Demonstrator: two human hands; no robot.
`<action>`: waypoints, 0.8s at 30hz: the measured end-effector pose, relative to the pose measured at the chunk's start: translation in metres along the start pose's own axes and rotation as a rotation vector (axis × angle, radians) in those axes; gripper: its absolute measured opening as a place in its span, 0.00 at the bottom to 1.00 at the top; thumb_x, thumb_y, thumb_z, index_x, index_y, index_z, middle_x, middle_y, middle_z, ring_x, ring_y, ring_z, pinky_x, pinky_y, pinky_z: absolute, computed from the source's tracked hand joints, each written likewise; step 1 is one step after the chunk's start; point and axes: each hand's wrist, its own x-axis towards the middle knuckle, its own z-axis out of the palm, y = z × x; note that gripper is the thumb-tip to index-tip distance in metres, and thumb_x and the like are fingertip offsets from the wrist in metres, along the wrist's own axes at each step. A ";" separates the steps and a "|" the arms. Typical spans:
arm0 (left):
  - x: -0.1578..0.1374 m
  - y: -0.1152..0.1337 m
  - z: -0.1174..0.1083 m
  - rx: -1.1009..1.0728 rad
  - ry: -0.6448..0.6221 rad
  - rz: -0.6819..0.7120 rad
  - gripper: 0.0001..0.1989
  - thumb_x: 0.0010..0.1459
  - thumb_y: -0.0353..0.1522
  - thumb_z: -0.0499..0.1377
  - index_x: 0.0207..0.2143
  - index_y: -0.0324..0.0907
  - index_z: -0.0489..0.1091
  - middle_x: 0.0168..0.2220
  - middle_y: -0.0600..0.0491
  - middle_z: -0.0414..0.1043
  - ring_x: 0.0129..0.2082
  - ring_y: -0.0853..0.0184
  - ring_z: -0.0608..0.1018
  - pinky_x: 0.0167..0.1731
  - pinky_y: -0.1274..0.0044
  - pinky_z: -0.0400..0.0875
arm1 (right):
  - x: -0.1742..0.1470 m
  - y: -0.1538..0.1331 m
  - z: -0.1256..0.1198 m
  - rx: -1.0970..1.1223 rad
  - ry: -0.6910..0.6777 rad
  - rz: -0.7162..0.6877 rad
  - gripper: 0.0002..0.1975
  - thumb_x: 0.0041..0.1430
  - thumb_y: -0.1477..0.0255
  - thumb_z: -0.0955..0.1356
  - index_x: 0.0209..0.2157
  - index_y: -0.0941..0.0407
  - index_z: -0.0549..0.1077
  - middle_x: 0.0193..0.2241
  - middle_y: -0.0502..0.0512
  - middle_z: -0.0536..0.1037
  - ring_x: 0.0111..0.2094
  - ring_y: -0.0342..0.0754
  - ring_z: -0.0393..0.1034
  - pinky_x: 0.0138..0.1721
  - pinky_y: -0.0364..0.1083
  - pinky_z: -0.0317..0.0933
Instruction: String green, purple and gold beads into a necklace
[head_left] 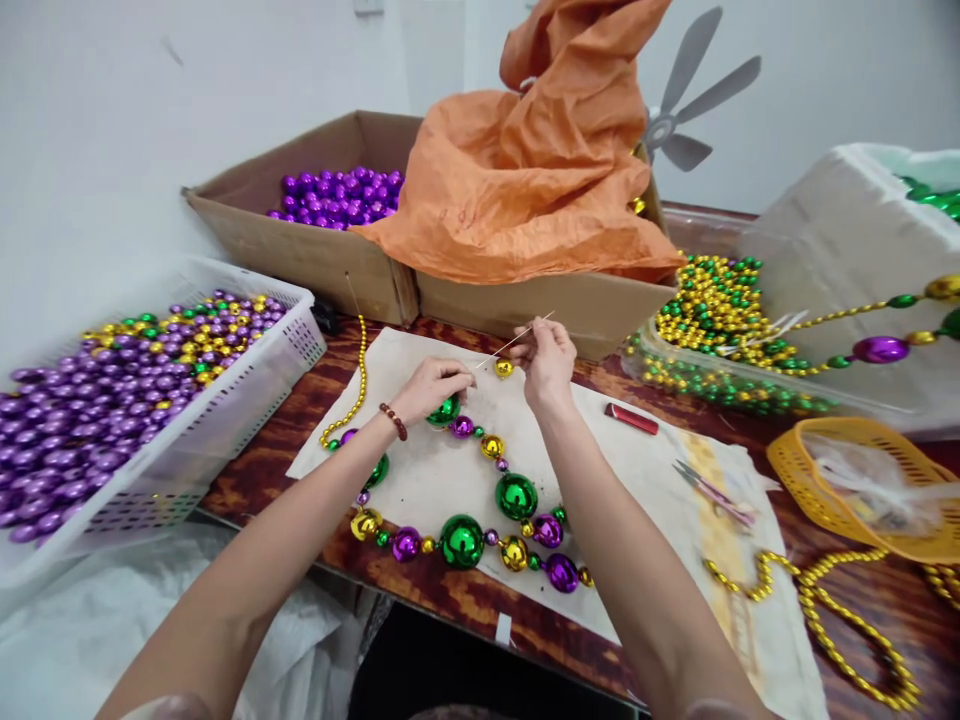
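My right hand (549, 362) pinches a thin needle-like wire (541, 319), which slants up past its fingertips. A fine line runs from it down to my left hand (436, 386), whose fingers are pressed together; what they grip is too small to make out. Under the left hand sits a large green bead (445, 410), part of a bead strand (462, 541) of green, purple and gold balls curving over the cloth (442, 480). A gold bead (503, 368) lies between the hands. A string of small gold beads (363, 375) extends from the strand's left side.
Left stands a white basket (225, 400) of purple, gold and green beads. Cardboard boxes (300, 240), an orange sack (525, 210) and a fan (667, 125) are behind. Rightward are a red-handled cutter (631, 419), scissors (716, 494), a yellow basket (817, 510) and a bead tub (720, 300).
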 end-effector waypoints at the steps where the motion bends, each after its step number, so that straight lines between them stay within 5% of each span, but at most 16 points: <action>1: 0.000 0.000 0.000 -0.004 -0.010 0.002 0.11 0.52 0.37 0.60 0.26 0.39 0.75 0.20 0.53 0.74 0.22 0.70 0.72 0.25 0.79 0.66 | -0.002 -0.001 -0.003 0.011 -0.043 0.036 0.11 0.54 0.64 0.71 0.30 0.54 0.67 0.26 0.45 0.78 0.16 0.37 0.68 0.16 0.36 0.60; 5: 0.003 0.001 0.001 0.032 -0.059 0.045 0.13 0.53 0.37 0.59 0.20 0.40 0.73 0.20 0.53 0.73 0.22 0.70 0.72 0.26 0.79 0.65 | -0.019 0.005 -0.008 -0.094 -0.385 0.123 0.14 0.46 0.64 0.76 0.31 0.55 0.72 0.28 0.48 0.80 0.22 0.40 0.72 0.20 0.37 0.63; 7: 0.004 0.003 0.002 0.061 -0.078 0.066 0.13 0.52 0.36 0.58 0.18 0.40 0.72 0.20 0.53 0.73 0.22 0.70 0.72 0.27 0.79 0.65 | -0.026 0.009 -0.006 -0.145 -0.432 0.114 0.14 0.48 0.61 0.75 0.29 0.55 0.71 0.27 0.49 0.79 0.22 0.40 0.71 0.19 0.37 0.62; 14: 0.003 -0.004 0.001 0.067 -0.097 0.049 0.09 0.51 0.35 0.60 0.24 0.41 0.77 0.20 0.53 0.74 0.22 0.68 0.72 0.27 0.78 0.65 | -0.030 0.005 -0.006 -0.118 -0.359 0.000 0.18 0.56 0.53 0.69 0.32 0.53 0.66 0.19 0.42 0.71 0.17 0.40 0.69 0.17 0.37 0.60; 20: 0.007 -0.022 0.000 0.291 0.087 0.113 0.08 0.52 0.34 0.61 0.26 0.42 0.78 0.23 0.54 0.75 0.25 0.67 0.72 0.28 0.77 0.63 | -0.042 -0.015 -0.020 -0.098 -0.230 -0.193 0.18 0.60 0.52 0.68 0.33 0.52 0.66 0.19 0.43 0.70 0.17 0.40 0.65 0.18 0.38 0.59; 24: 0.004 -0.026 0.014 0.230 0.184 0.043 0.10 0.54 0.37 0.60 0.25 0.42 0.75 0.23 0.54 0.74 0.26 0.66 0.72 0.30 0.77 0.62 | -0.041 -0.024 -0.027 -0.109 -0.166 -0.220 0.17 0.60 0.52 0.67 0.34 0.52 0.66 0.19 0.43 0.69 0.18 0.41 0.67 0.18 0.39 0.58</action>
